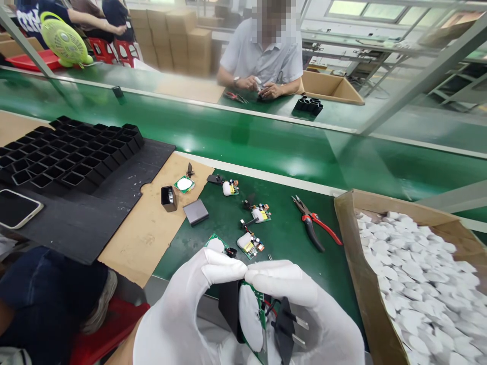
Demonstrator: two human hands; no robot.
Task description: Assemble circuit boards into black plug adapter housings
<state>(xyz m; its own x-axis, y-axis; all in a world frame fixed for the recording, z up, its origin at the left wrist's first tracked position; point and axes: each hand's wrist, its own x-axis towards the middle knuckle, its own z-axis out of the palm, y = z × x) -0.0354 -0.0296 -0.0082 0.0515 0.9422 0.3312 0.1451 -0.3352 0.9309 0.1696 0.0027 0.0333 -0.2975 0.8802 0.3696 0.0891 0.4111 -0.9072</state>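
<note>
My left hand [177, 309], in a white glove, is closed around a black plastic charger case [229, 308]. My gloved right hand [321, 309] grips a green circuit board [262, 302], which sits at the mouth of the case, partly inside. A white oval pad [251, 318] covers the board's near face. Wires run from it to a black plug cover [284, 329] with two metal prongs, beside my right palm. The fingertips of both hands meet above the board. Just beyond them lie loose boards with components [250, 245] and another padded board [216, 244].
Red-handled pliers [314, 220] lie right of the boards, beside a carton [355, 263] of white pads. Black cases [76, 152] and a phone [19, 208] rest at left. A green conveyor belt [243, 137] crosses ahead; a person [262, 61] works beyond it.
</note>
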